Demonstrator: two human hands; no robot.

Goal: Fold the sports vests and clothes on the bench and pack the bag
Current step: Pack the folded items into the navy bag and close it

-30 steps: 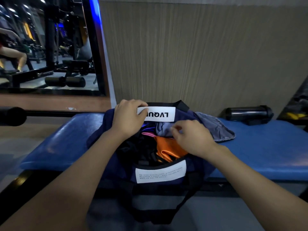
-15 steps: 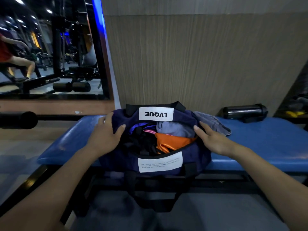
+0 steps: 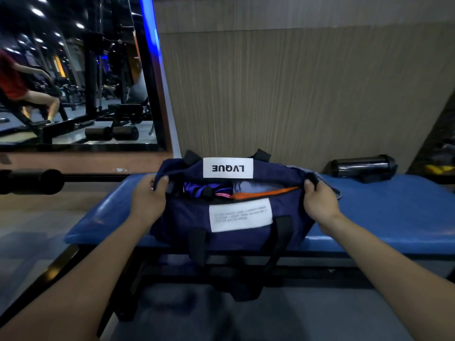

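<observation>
Navy-blue fabric duffel bag (image 3: 229,232) with a white "LVQUE" patch sits on the blue padded surface (image 3: 394,212), its near side at the front edge and its black webbing handles hanging over that edge. Your left hand (image 3: 147,200) closes its grip on the bag's left end, thumb curled over the fabric rim. Your right hand (image 3: 318,200) closes its grip on the right end, fingers wrapped around a dark tab there. Between your hands the bag's mouth stands narrowly open, showing packed clothes: a purple garment (image 3: 197,189) with a pink-striped band at left, a grey piece (image 3: 248,187) in the middle, and an orange garment (image 3: 266,193) lying along the near lip. A second white label with small print, too fine to read, marks the bag's near side. Behind your right hand a grey cloth (image 3: 332,187) lies on the surface, touching the bag's far end. A dark cylindrical bottle (image 3: 362,166) lies on its side farther right, against the wood-grain wall (image 3: 295,94). A mirror (image 3: 73,82) at left reflects gym machines and a person in red.
</observation>
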